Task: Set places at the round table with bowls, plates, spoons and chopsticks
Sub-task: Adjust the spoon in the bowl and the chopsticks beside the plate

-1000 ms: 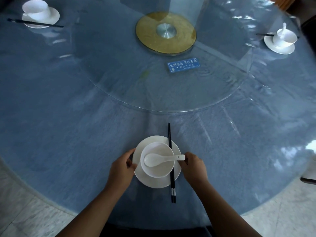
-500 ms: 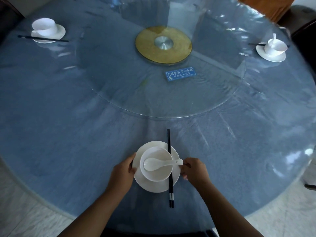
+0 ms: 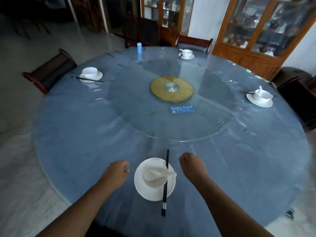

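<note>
My left hand [image 3: 116, 173] and right hand [image 3: 193, 168], curled and empty, flank the plate [image 3: 142, 187] at the bench's [image 3: 85, 134] near edge; its bowl [image 3: 153, 184] holds the spoon [image 3: 152, 175], chopsticks [image 3: 165, 185] lie across its right side.

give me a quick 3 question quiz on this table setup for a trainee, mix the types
1. True or false: the left hand grips the near plate.
2. The chopsticks beside the near bowl lie across the plate's: A) left side B) right side C) middle, under the bowl.
3. Fill in: ___ place settings show on the round table.
Key: 1 false; 2 B; 3 four.
</note>
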